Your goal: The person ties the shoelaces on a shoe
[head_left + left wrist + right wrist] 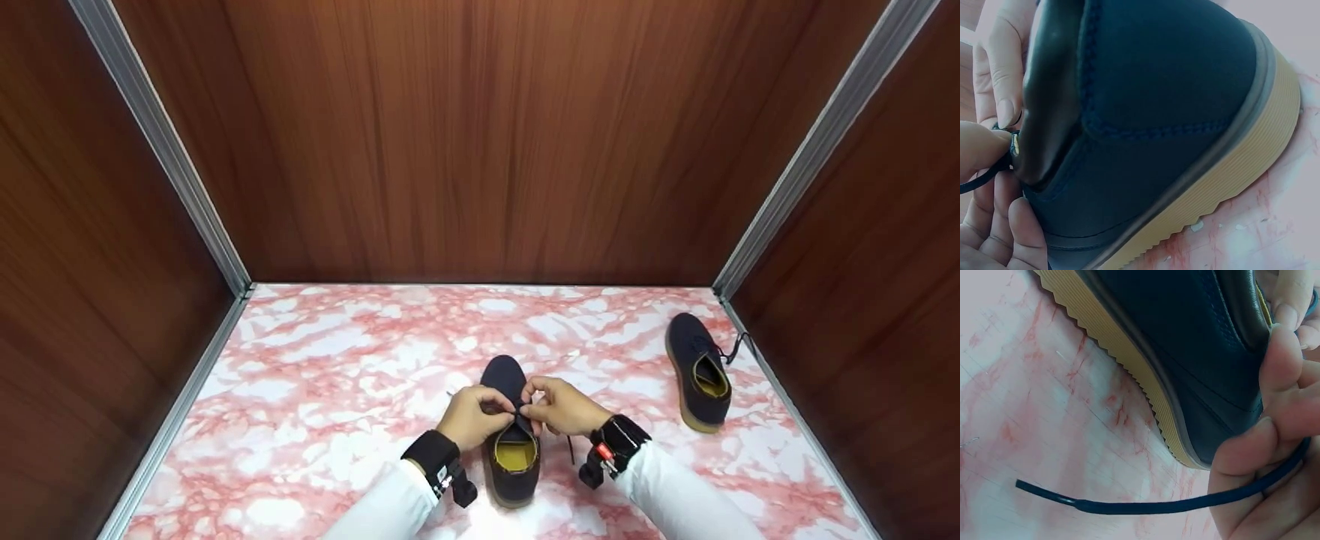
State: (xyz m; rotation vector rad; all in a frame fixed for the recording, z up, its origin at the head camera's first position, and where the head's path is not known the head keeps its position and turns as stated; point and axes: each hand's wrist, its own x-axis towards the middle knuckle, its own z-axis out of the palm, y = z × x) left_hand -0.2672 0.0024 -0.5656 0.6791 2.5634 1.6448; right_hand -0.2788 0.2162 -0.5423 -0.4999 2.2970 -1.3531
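Note:
A dark navy lace-up shoe (504, 373) with a pale ridged sole stands upright, toe pointing away, and shows its yellow insole (514, 454). Over its lacing my left hand (472, 416) pinches the dark shoelace (983, 179) between thumb and fingers. From the other side my right hand (561, 407) meets it, thumb and fingertips pinching lace at the top of the opening. One loose lace end (1145, 507) runs out under the right fingers and hangs beside the shoe. The fingers hide most of the knot area.
A matching shoe (697, 371) stands at the right, its lace trailing toward the right edge. The red-and-white marbled tabletop (322, 390) is bounded by a brown wood-grain back panel (480, 150) and side panels with grey metal edging (172, 150).

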